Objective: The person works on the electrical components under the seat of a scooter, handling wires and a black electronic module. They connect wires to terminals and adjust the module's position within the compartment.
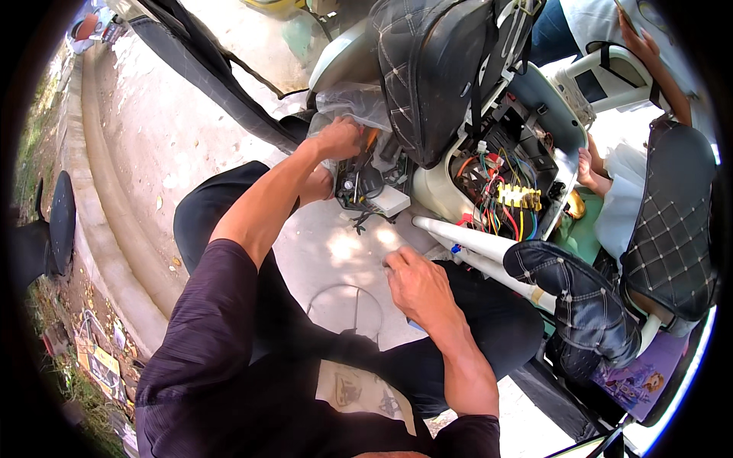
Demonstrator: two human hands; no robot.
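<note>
My left hand (338, 139) reaches into a pile of tools and parts (366, 183) at upper centre, its fingers curled by an orange handle (372, 140) beside clear plastic wrap (351, 99); what they grip is unclear. A bare foot (314, 187) shows below that arm. Lower, over the pale pavement (343, 244), my right hand (418, 286) has its fingers bent and pinched, anything in them hidden. To its upper right lies an open cream vehicle housing (427, 191) with coloured wires (489, 168), a yellow terminal strip (519, 197) and white tubes (466, 235) below.
A black quilted seat (424, 76) stands raised above the housing, another padded panel (664, 221) at right. Another person's hands (592, 164) are at the housing's right side, near a sleeve (618, 206). A concrete kerb (95, 244) curves along the left, beside scattered items (103, 355).
</note>
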